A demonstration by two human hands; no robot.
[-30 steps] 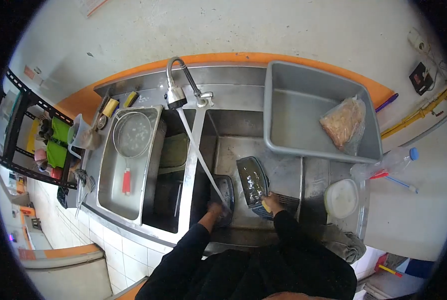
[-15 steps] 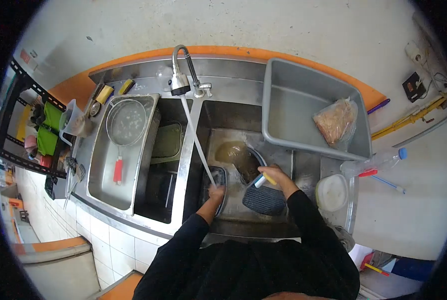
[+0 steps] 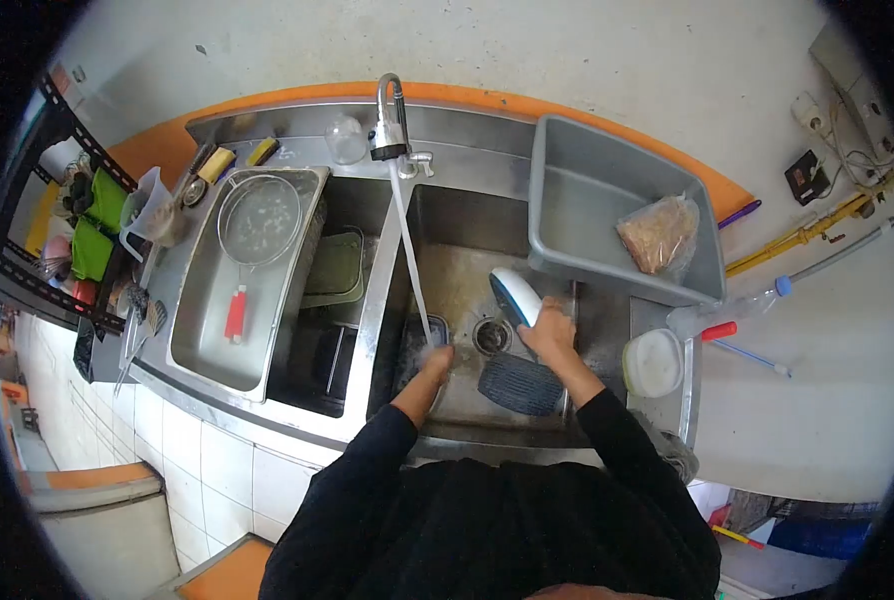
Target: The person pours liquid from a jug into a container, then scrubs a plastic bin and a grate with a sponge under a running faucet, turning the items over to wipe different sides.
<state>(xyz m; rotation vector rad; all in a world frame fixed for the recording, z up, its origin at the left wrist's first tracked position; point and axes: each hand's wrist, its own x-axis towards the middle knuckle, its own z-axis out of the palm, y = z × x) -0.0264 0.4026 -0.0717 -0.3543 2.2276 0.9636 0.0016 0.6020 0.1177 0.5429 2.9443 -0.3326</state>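
My right hand [image 3: 552, 335] grips a white vessel with a dark-blue rim [image 3: 515, 297], tipped on its side above the sink floor. Its inside faces mostly away from me. At the left of the basin, my left hand [image 3: 435, 362] is closed on the edge of a dark rectangular tray [image 3: 409, 362]; its fingertips are partly hidden by splashing. Water from the faucet [image 3: 388, 140] falls into that tray beside my fingers. Below my right hand, a dark grey ribbed piece [image 3: 520, 385] lies in the sink [image 3: 457, 262], near the round drain [image 3: 491, 337].
A grey plastic tub [image 3: 577, 220] with a bagged brown food item [image 3: 659, 235] stands back right. A steel pan [image 3: 199, 300] holds a red-handled strainer [image 3: 259, 220] on the left. On the right ledge sit a white container [image 3: 654, 363] and a clear bottle [image 3: 752, 305].
Brown liquid that lay around the drain is gone, exposing it. My right hand has lifted the vessel and tilted it further. My left hand stays at the tray under the stream.
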